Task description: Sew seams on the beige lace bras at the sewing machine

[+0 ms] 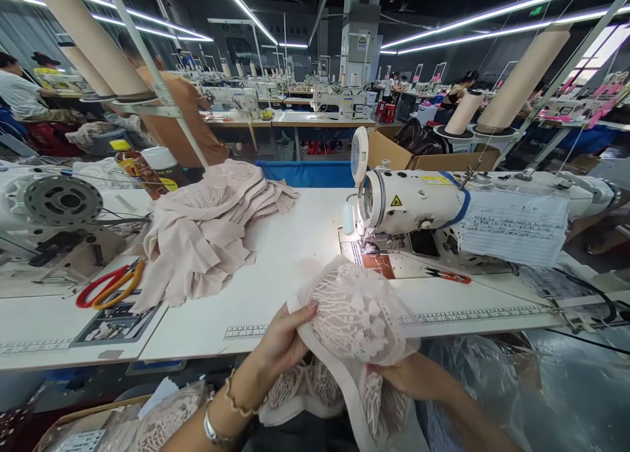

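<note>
A pale pink lace bra point(352, 308) is stretched between my two hands, one moulded cup facing up with raised flower lace. My left hand point(288, 337) pinches the cup's left edge, thumb on top. Under the cup's lower right side, my right hand point(401, 373) grips the fabric, its fingers partly covered. More lace and a plain band point(344, 386) hang down over my lap. Just beyond the cup stands a white sewing machine point(408, 199), its lamp lit over the needle area. A stack of pale pink fabric pieces point(207, 229) lies to the left on the white table point(280, 242).
Orange and red scissors point(115, 288) lie at the left, near a second machine point(59, 203). Small orange-handled snips point(447, 276) rest beside the lit machine. Bottles point(165, 166) stand behind the fabric. A box of lace pieces point(123, 422) sits below left. A person point(172, 111) is beyond the table.
</note>
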{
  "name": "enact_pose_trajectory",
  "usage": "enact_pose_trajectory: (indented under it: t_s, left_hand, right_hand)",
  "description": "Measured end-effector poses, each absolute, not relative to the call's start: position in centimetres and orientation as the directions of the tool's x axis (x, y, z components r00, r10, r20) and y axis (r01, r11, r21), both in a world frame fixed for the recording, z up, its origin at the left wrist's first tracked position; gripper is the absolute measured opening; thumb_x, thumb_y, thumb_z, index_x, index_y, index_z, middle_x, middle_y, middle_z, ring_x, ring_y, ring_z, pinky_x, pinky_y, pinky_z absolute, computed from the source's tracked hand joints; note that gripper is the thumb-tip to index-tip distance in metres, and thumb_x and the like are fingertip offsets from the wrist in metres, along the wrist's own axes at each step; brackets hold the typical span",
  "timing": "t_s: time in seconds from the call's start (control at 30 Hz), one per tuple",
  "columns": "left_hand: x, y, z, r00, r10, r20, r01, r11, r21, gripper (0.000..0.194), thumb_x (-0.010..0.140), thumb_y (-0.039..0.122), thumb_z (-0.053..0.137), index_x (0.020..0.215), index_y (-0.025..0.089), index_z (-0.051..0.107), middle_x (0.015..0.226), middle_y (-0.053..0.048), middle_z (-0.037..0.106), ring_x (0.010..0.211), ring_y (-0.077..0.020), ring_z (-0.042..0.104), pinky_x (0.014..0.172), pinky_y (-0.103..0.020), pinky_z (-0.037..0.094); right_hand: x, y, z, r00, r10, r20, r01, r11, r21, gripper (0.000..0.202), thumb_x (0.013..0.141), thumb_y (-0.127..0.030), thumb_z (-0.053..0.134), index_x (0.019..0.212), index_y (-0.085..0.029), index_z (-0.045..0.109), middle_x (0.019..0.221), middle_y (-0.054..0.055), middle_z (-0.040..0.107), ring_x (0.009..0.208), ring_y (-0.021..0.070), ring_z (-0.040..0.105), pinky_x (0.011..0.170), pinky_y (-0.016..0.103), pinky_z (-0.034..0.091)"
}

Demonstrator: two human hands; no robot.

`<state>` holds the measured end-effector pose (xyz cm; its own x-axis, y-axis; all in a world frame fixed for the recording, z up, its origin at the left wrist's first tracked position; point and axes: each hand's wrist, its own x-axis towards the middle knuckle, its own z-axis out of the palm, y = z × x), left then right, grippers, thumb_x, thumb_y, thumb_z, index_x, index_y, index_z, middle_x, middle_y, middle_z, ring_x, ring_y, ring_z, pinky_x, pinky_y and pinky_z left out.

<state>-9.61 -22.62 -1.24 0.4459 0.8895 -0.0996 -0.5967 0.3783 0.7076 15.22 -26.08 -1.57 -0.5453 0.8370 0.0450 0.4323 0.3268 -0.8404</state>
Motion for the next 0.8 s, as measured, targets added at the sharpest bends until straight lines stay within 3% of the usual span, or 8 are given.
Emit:
enact_pose_trajectory:
  t_s: [0.07,0.2,0.27,0.43,0.53,0.63,0.7,0.8]
  left_hand:
    - [-10.6,-20.7,-0.3,0.397,0.911,-0.111,-0.519,0.323,0.791,0.048,0.077,0.029,0.083,0.119,0.009,0.069,0.106,-0.015,0.077,0.113,-0.0347,0.070,0.106,-0.048,0.053]
    - [-13.7,-15.1,1.1,0.180,0.968,-0.177,-0.237,0.218,0.947,0.029,0.072,0.024,0.084,0.093,0.010,0.071,0.087,-0.012,0.075,0.092,-0.0287,0.073,0.092,-0.044,0.060]
    - [-15.4,-12.4,1.4,0.062,0.976,-0.210,-0.088,0.215,0.973,0.018,0.071,0.020,0.081,0.077,0.011,0.066,0.076,-0.011,0.071,0.082,-0.0266,0.071,0.086,-0.046,0.060]
    - [-15.9,-9.9,1.0,-0.144,0.988,-0.062,0.067,0.072,0.995,0.012,0.074,0.010,0.069,0.078,0.019,0.061,0.085,-0.006,0.067,0.107,-0.0277,0.064,0.110,-0.052,0.044]
    - [-12.2,-11.4,-0.1,0.088,0.991,0.096,0.199,-0.112,0.974,0.013,0.075,0.008,0.069,0.078,0.021,0.068,0.093,-0.007,0.072,0.113,-0.0285,0.063,0.116,-0.048,0.037]
    - [-7.3,-13.3,-2.0,0.780,0.564,0.271,0.246,-0.674,0.697,0.023,0.093,0.015,0.054,0.107,0.019,0.072,0.127,-0.014,0.069,0.133,-0.0316,0.054,0.121,-0.052,0.029]
    - [-4.6,-14.0,-3.4,0.898,0.365,0.244,0.213,-0.849,0.484,0.035,0.099,0.018,0.044,0.128,0.011,0.063,0.146,-0.021,0.056,0.142,-0.0358,0.045,0.121,-0.057,0.027]
    - [-2.0,-14.3,-4.9,0.895,0.380,0.232,0.296,-0.897,0.327,0.048,0.103,0.029,0.042,0.144,0.004,0.047,0.151,-0.025,0.048,0.144,-0.0389,0.041,0.119,-0.059,0.031]
  right_hand:
    - [15.0,-25.9,-1.3,-0.572,0.820,0.030,0.418,0.323,-0.849,0.043,0.098,-0.060,0.045,0.107,-0.028,0.073,0.097,0.008,0.074,0.092,0.0268,0.067,0.092,0.039,0.053]
    - [14.0,-24.5,-1.4,-0.426,0.902,-0.066,0.570,0.211,-0.794,0.046,0.102,-0.053,0.035,0.074,-0.024,0.055,0.060,-0.001,0.055,0.059,0.0186,0.053,0.061,0.031,0.047]
    - [13.7,-23.5,-1.6,-0.379,0.916,-0.134,0.692,0.184,-0.698,0.041,0.102,-0.044,0.036,0.068,-0.024,0.044,0.057,-0.003,0.048,0.056,0.0159,0.048,0.056,0.028,0.038]
    - [13.5,-21.7,-1.6,-0.291,0.936,-0.199,0.869,0.171,-0.465,0.034,0.100,-0.029,0.037,0.070,-0.022,0.051,0.063,0.002,0.056,0.063,0.0200,0.055,0.059,0.029,0.031]
    - [13.3,-21.1,-0.8,-0.326,0.917,-0.232,0.889,0.214,-0.406,0.032,0.098,-0.026,0.040,0.073,-0.022,0.059,0.068,0.005,0.062,0.068,0.0227,0.060,0.059,0.029,0.030]
    - [14.5,-20.3,1.5,-0.410,0.857,-0.312,0.880,0.283,-0.381,0.031,0.097,-0.026,0.045,0.072,-0.022,0.063,0.070,0.005,0.066,0.066,0.0216,0.063,0.058,0.029,0.030]
    - [16.5,-19.6,3.6,-0.464,0.829,-0.312,0.862,0.340,-0.376,0.024,0.096,-0.028,0.051,0.076,-0.023,0.064,0.073,0.004,0.068,0.066,0.0215,0.063,0.057,0.028,0.029]
    - [19.6,-18.3,5.6,-0.468,0.845,-0.260,0.879,0.412,-0.242,0.021,0.087,-0.027,0.064,0.067,-0.023,0.058,0.066,0.002,0.063,0.062,0.0216,0.059,0.056,0.030,0.026]
